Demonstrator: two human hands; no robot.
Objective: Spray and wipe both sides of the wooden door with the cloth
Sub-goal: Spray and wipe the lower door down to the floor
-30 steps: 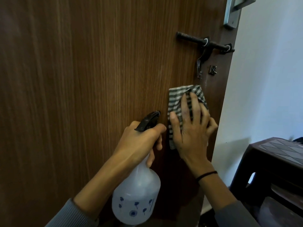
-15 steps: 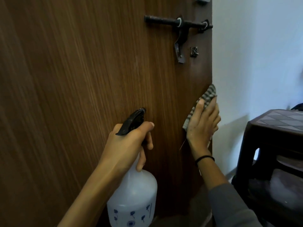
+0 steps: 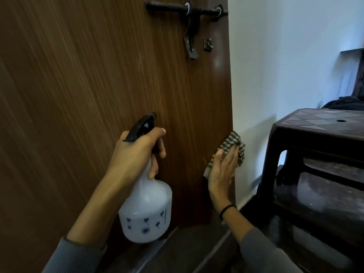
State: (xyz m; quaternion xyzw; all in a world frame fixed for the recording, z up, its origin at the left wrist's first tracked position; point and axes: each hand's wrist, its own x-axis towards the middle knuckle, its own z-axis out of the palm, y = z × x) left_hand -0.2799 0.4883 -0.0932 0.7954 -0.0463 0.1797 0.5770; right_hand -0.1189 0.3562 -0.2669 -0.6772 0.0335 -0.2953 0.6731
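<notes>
Your left hand (image 3: 137, 154) holds the spray bottle (image 3: 146, 213) by its neck; your fingers (image 3: 157, 160) are curled tight round it just under the black trigger head (image 3: 140, 127), which points up and towards the wooden door (image 3: 98, 75); the white body of the bottle, printed with small blue flowers, hangs below your fist, near the face of the door but whether it touches I cannot tell.

Your right hand (image 3: 222, 174) lies flat, fingers straight and close together, pressing the striped cloth (image 3: 233, 142) against the right edge of the door, low down and well below the black sliding bolt (image 3: 187, 10); the cloth is bunched under your palm and fingertips, and its top fold sticks out above them and past the door's edge, showing against the white wall (image 3: 275, 56); nothing is pinched, the hand only pushes.

A black band (image 3: 227, 209) sits on your right wrist; grey sleeves (image 3: 72, 255) cover both forearms.

To the right, near you, stands a dark brown plastic stool (image 3: 315, 125) with a diamond pattern on its top surface; it stands beside the wall and apart from the door; a dark floor (image 3: 187, 249) runs under the door's lower edge.
</notes>
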